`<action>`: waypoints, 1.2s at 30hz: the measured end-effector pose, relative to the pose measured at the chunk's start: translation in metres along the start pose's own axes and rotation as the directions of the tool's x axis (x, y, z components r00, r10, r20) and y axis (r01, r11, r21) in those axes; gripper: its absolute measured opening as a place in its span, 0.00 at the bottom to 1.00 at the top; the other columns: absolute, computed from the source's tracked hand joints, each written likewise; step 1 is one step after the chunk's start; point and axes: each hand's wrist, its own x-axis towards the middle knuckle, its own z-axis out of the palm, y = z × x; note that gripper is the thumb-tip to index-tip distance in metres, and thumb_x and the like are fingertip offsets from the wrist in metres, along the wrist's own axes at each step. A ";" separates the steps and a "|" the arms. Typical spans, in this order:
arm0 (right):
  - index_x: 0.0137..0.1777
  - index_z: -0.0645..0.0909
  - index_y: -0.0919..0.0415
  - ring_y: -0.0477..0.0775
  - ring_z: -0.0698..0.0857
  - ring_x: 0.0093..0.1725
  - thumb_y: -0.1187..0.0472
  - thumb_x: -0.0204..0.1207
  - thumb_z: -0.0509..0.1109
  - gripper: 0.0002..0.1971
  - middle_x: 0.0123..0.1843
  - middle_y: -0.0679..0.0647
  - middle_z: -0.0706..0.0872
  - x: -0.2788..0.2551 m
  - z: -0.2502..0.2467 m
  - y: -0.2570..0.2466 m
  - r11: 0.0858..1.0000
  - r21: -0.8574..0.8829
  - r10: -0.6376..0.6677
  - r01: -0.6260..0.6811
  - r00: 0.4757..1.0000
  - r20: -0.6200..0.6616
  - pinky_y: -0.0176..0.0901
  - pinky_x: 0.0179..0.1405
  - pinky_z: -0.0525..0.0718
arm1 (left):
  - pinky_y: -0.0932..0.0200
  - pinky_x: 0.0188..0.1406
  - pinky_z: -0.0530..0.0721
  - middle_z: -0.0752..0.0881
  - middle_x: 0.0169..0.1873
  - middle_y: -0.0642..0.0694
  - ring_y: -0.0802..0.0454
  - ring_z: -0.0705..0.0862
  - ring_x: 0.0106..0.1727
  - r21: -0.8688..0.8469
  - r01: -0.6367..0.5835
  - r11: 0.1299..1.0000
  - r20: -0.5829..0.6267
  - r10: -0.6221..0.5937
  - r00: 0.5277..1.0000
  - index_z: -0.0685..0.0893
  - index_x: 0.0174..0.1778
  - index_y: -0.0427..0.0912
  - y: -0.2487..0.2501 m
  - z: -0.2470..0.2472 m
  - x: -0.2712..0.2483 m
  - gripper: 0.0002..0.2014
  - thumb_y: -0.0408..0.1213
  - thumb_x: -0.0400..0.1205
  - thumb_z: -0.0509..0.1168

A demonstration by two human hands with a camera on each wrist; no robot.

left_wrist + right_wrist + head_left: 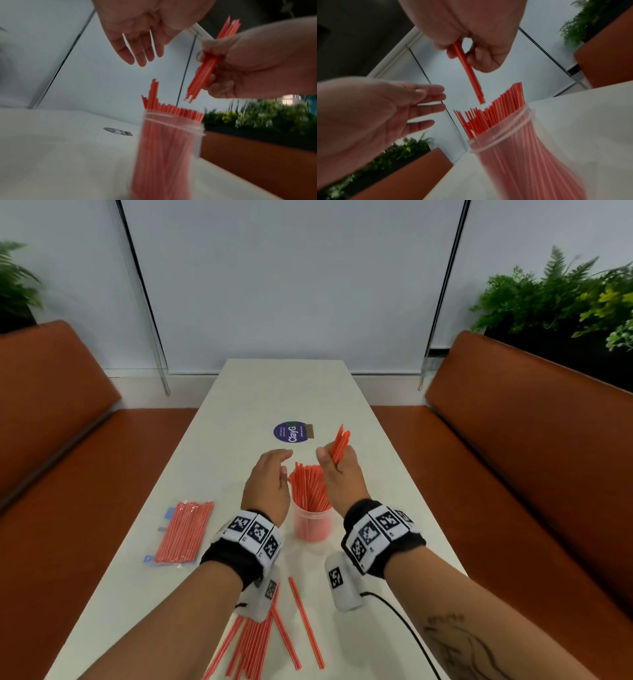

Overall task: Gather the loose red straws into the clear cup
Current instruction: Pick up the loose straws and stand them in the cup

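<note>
A clear cup [312, 525] [169, 148] [522, 155] packed with red straws stands mid-table between my wrists. My right hand [337, 463] [471, 54] grips a small bundle of red straws [339, 445] [204, 73] [471, 75] above the cup, lower tips just over the standing straws. My left hand [270, 474] [142, 44] [393, 105] hovers left of the cup's straws, fingers straight and holding nothing. Several loose red straws [270, 642] lie on the table near its front edge, partly under my left forearm.
A sealed plastic pack of red straws [183, 532] lies at the left of the white table [239, 405]. A round purple sticker [290, 432] sits beyond the cup. Orange benches [531, 457] flank the table. A black cable [407, 628] trails from my right wrist.
</note>
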 end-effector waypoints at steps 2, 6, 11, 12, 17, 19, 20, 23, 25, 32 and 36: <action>0.33 0.68 0.45 0.53 0.76 0.39 0.53 0.81 0.61 0.14 0.43 0.57 0.77 0.009 0.010 0.008 0.996 -0.092 0.015 -0.011 0.998 0.053 0.44 0.47 0.74 | 0.55 0.74 0.70 0.75 0.72 0.44 0.46 0.74 0.73 0.093 -0.036 0.995 0.108 0.025 0.994 0.73 0.71 0.40 -0.007 0.006 0.009 0.19 0.29 0.84 0.51; 0.32 0.75 0.53 0.55 0.80 0.40 0.55 0.79 0.65 0.13 0.36 0.53 0.81 0.008 0.019 0.021 0.959 -0.278 0.119 -0.060 0.972 0.202 0.43 0.44 0.75 | 0.53 0.79 0.67 0.70 0.78 0.46 0.46 0.71 0.77 0.159 -0.043 0.986 0.214 0.008 0.977 0.70 0.75 0.42 -0.015 0.016 0.016 0.21 0.31 0.85 0.51; 0.42 0.79 0.58 0.55 0.82 0.44 0.61 0.71 0.71 0.04 0.39 0.52 0.80 0.011 0.015 0.015 0.864 -0.503 0.129 -0.001 0.967 0.220 0.41 0.42 0.76 | 0.54 0.68 0.77 0.80 0.69 0.46 0.42 0.81 0.66 0.165 -0.075 0.983 0.245 0.033 0.969 0.76 0.69 0.44 -0.021 0.021 0.014 0.21 0.30 0.82 0.52; 0.53 0.80 0.60 0.56 0.83 0.50 0.60 0.70 0.73 0.12 0.48 0.54 0.82 0.012 0.012 0.014 0.868 -0.496 0.140 -0.027 0.971 0.191 0.41 0.45 0.78 | 0.55 0.65 0.79 0.82 0.67 0.47 0.43 0.83 0.63 0.153 -0.068 0.986 0.227 0.032 0.973 0.77 0.68 0.45 -0.023 0.021 0.013 0.21 0.28 0.81 0.53; 0.75 0.68 0.55 0.55 0.72 0.71 0.51 0.76 0.68 0.28 0.72 0.52 0.73 0.009 -0.002 0.024 0.741 -0.664 -0.005 0.102 0.989 0.146 0.50 0.68 0.72 | 0.53 0.69 0.77 0.76 0.73 0.47 0.43 0.80 0.67 0.128 -0.075 0.989 0.243 0.042 0.969 0.69 0.75 0.45 -0.026 0.028 0.008 0.23 0.30 0.82 0.53; 0.78 0.63 0.55 0.54 0.66 0.77 0.51 0.80 0.62 0.28 0.77 0.52 0.69 0.005 -0.002 0.034 0.671 -0.714 -0.023 0.200 0.968 0.249 0.52 0.72 0.67 | 0.54 0.76 0.71 0.69 0.78 0.46 0.46 0.74 0.75 0.117 -0.032 0.993 0.258 0.000 0.966 0.62 0.79 0.44 -0.028 0.031 0.006 0.26 0.30 0.83 0.53; 0.80 0.61 0.55 0.53 0.62 0.80 0.53 0.81 0.60 0.28 0.80 0.52 0.65 0.004 -0.002 0.040 0.683 -0.696 -0.026 0.219 0.961 0.277 0.53 0.75 0.65 | 0.56 0.79 0.66 0.65 0.80 0.46 0.47 0.68 0.78 0.105 -0.002 0.995 0.241 -0.023 0.970 0.58 0.80 0.43 -0.029 0.032 0.005 0.28 0.29 0.83 0.53; 0.83 0.52 0.57 0.51 0.51 0.85 0.58 0.83 0.56 0.29 0.85 0.53 0.54 0.005 -0.002 0.050 0.776 -0.599 -0.078 0.199 0.972 0.221 0.51 0.81 0.56 | 0.59 0.80 0.55 0.56 0.83 0.47 0.51 0.57 0.83 0.100 -0.008 0.995 0.146 -0.006 0.989 0.51 0.82 0.43 -0.026 0.031 0.004 0.32 0.29 0.82 0.55; 0.83 0.48 0.56 0.52 0.45 0.85 0.58 0.84 0.53 0.29 0.86 0.52 0.49 0.006 -0.002 0.052 0.798 -0.570 -0.097 0.197 0.975 0.201 0.50 0.82 0.52 | 0.55 0.80 0.55 0.55 0.83 0.48 0.52 0.55 0.83 0.167 -0.099 0.981 0.164 0.072 0.984 0.53 0.82 0.43 -0.024 0.032 0.004 0.30 0.34 0.83 0.54; 0.82 0.53 0.50 0.53 0.44 0.85 0.58 0.85 0.48 0.25 0.86 0.49 0.52 0.007 -0.002 0.054 0.650 -0.702 -0.044 0.291 0.937 0.348 0.58 0.82 0.50 | 0.46 0.80 0.63 0.71 0.77 0.42 0.49 0.67 0.79 0.062 -0.124 0.990 0.166 0.112 0.980 0.65 0.78 0.41 -0.036 0.034 0.006 0.32 0.50 0.80 0.38; 0.83 0.51 0.53 0.51 0.43 0.85 0.59 0.86 0.47 0.25 0.86 0.51 0.50 0.007 -0.003 0.052 0.751 -0.635 -0.102 0.180 0.982 0.158 0.52 0.83 0.47 | 0.46 0.81 0.58 0.65 0.79 0.41 0.47 0.62 0.81 0.018 -0.153 0.988 0.097 0.150 0.984 0.63 0.78 0.39 -0.035 0.032 0.009 0.50 0.70 0.73 0.26</action>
